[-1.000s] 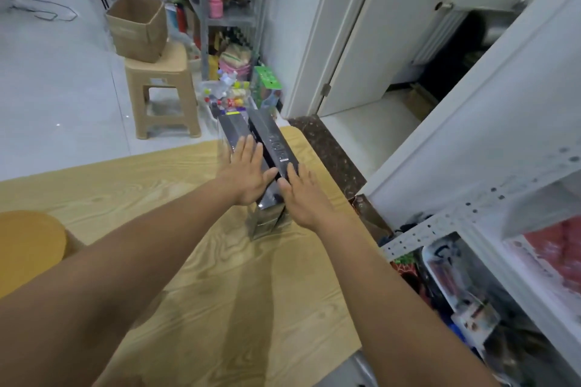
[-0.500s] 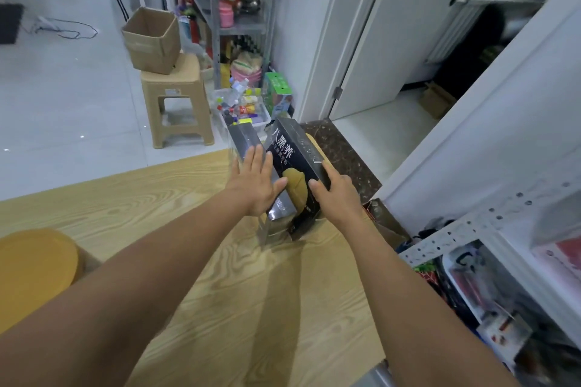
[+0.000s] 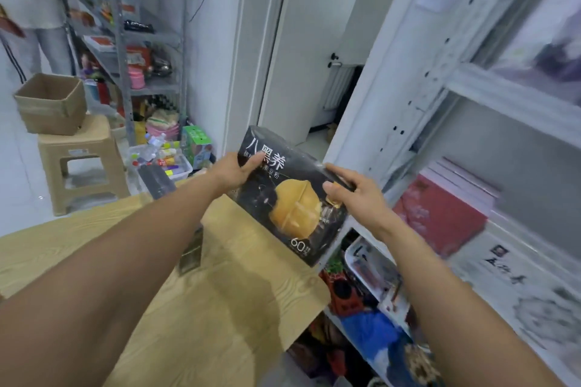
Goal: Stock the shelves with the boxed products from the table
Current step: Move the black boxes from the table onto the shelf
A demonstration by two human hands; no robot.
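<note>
L hand (image 3: 234, 171) & R hand (image 3: 355, 195) hold the black box (image 3: 283, 198) up over the tabletop (image 3: 220, 308) edge, fingers (image 3: 339, 176) clamped on its sides. The white shelves (image 3: 503, 94) w/ a red box (image 3: 440, 217) are just beside it. Another dark box (image 3: 157, 181) sits on the tabletop's far end.

Left hand (image 3: 239, 171) and right hand (image 3: 352, 195) gripping a black box (image 3: 292, 198) above the table (image 3: 220, 292), white shelves (image 3: 471, 97) right, stool (image 3: 81, 163) left

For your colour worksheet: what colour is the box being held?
The box is black with a golden-yellow picture; head view.
</note>
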